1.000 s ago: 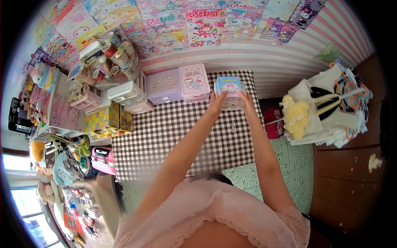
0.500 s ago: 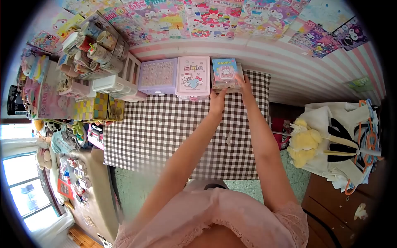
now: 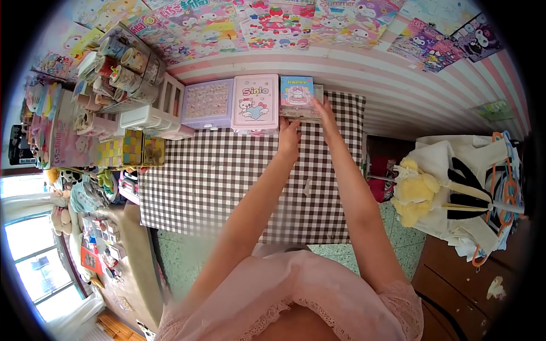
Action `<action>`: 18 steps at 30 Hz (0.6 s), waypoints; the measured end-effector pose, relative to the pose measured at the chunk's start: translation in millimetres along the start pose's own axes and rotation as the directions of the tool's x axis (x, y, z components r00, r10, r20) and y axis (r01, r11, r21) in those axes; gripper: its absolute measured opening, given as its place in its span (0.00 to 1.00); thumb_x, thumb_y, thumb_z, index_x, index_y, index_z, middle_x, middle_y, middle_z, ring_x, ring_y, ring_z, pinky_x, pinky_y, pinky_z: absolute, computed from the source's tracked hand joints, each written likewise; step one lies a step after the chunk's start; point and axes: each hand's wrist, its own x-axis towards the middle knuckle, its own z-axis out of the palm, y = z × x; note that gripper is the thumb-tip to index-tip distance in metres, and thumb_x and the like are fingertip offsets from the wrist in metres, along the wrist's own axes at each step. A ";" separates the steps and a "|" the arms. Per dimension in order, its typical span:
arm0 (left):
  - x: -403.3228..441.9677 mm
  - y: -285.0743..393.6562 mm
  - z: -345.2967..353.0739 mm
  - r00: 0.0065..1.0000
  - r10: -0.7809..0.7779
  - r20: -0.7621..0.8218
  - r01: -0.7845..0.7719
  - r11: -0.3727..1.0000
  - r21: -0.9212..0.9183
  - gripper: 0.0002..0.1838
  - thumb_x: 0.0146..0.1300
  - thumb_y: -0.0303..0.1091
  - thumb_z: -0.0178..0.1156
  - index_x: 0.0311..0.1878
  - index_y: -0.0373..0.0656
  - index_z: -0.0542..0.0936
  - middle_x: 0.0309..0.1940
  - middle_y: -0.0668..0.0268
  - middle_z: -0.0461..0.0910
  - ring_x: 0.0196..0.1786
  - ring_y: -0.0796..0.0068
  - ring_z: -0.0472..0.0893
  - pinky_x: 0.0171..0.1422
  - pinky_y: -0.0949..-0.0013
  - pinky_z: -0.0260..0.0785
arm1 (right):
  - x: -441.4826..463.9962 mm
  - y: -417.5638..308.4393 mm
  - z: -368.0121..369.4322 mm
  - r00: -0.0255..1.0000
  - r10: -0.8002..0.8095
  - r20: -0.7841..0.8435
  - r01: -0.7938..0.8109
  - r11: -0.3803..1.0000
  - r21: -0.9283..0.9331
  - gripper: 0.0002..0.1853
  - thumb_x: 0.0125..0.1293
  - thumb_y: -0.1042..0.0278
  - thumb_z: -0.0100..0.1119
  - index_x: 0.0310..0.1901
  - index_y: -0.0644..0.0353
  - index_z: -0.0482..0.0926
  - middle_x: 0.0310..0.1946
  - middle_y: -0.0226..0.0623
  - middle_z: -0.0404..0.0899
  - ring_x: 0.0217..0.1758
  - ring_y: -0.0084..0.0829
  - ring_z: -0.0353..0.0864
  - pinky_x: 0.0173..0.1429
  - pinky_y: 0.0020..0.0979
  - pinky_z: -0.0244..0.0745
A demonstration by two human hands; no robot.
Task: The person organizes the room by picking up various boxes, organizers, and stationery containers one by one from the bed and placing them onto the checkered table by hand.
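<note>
A small clear box (image 3: 306,117) stands by the wall, with a blue picture card marked HAPPY (image 3: 297,90) on its top. My left hand (image 3: 289,141) touches the box's front left corner, its fingers partly bent against it. Along the box's right side lies my right hand (image 3: 326,120), its thumb near the front edge, so that the box sits between both hands. Immediately left is a pink box with a cat picture (image 3: 255,102), and beyond it a lilac case with a studded, see-through lid (image 3: 207,103).
The boxes stand on a table with a checked cloth (image 3: 239,182). White drawers (image 3: 165,111) and a rack of cups (image 3: 131,68) fill its left end. Clothes on hangers (image 3: 455,193) hang at the right. Posters (image 3: 278,23) cover the striped wall.
My view has shifted slightly, so the boxes appear further left. The clear box sits a little closer to the pink one, with both hands still at it.
</note>
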 end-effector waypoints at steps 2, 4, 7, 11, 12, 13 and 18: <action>0.7 -1.2 -1.5 1.000 -0.010 0.012 0.009 1.000 0.009 0.26 0.57 0.31 0.49 0.60 0.51 0.56 0.58 0.74 0.58 0.61 0.75 0.55 0.60 0.59 0.48 | -1.0 -4.8 3.7 0.999 0.019 -0.032 -0.021 0.999 -0.036 0.48 0.50 0.39 0.54 0.65 0.60 0.44 0.62 0.43 0.53 0.66 0.36 0.49 0.66 0.40 0.40; 0.6 -1.0 -3.7 1.000 -0.015 0.018 0.015 1.000 0.015 0.27 0.57 0.32 0.49 0.61 0.52 0.56 0.59 0.74 0.57 0.63 0.75 0.54 0.60 0.58 0.48 | 5.0 8.5 1.0 0.995 0.022 -0.093 -0.026 0.999 -0.033 0.48 0.51 0.39 0.53 0.65 0.60 0.44 0.62 0.43 0.53 0.66 0.35 0.50 0.66 0.39 0.42; -1.5 2.4 -12.7 0.999 -0.031 0.036 0.032 0.999 -0.028 0.28 0.58 0.33 0.49 0.62 0.52 0.54 0.60 0.71 0.56 0.65 0.73 0.52 0.61 0.57 0.48 | 10.8 20.0 4.7 0.991 -0.038 -0.132 0.033 0.999 -0.037 0.48 0.52 0.39 0.54 0.64 0.62 0.44 0.61 0.45 0.54 0.65 0.35 0.52 0.65 0.36 0.45; -7.5 6.8 -18.7 0.993 -0.060 0.099 0.059 0.998 0.016 0.32 0.59 0.35 0.49 0.65 0.48 0.49 0.61 0.67 0.55 0.65 0.70 0.52 0.62 0.55 0.48 | 7.6 13.9 7.9 0.982 -0.115 -0.150 0.103 0.991 -0.086 0.45 0.53 0.42 0.55 0.63 0.64 0.49 0.59 0.48 0.56 0.62 0.36 0.57 0.61 0.32 0.55; -10.6 7.9 -19.9 0.993 -0.079 0.091 0.078 0.997 0.017 0.33 0.59 0.35 0.48 0.66 0.47 0.47 0.61 0.65 0.56 0.65 0.69 0.53 0.62 0.55 0.49 | 3.8 7.5 9.2 0.977 -0.113 -0.180 0.086 0.985 -0.149 0.43 0.53 0.42 0.55 0.62 0.65 0.51 0.58 0.48 0.58 0.61 0.36 0.59 0.60 0.32 0.56; -15.5 11.1 -20.9 0.991 -0.090 0.101 0.088 0.996 0.023 0.33 0.60 0.36 0.48 0.66 0.44 0.47 0.61 0.64 0.57 0.64 0.68 0.56 0.63 0.58 0.50 | 12.2 19.8 11.0 0.865 -0.327 -0.381 0.130 0.879 -0.458 0.38 0.53 0.46 0.57 0.59 0.65 0.58 0.56 0.47 0.61 0.60 0.38 0.60 0.59 0.34 0.58; -40.1 20.2 -33.0 0.985 -0.092 0.145 0.089 0.996 0.033 0.31 0.60 0.38 0.48 0.65 0.42 0.50 0.61 0.62 0.58 0.61 0.66 0.61 0.62 0.63 0.54 | 3.3 20.2 20.8 0.626 -0.779 0.033 0.495 0.364 -0.789 0.32 0.47 0.59 0.63 0.54 0.59 0.65 0.50 0.45 0.67 0.54 0.43 0.65 0.55 0.38 0.61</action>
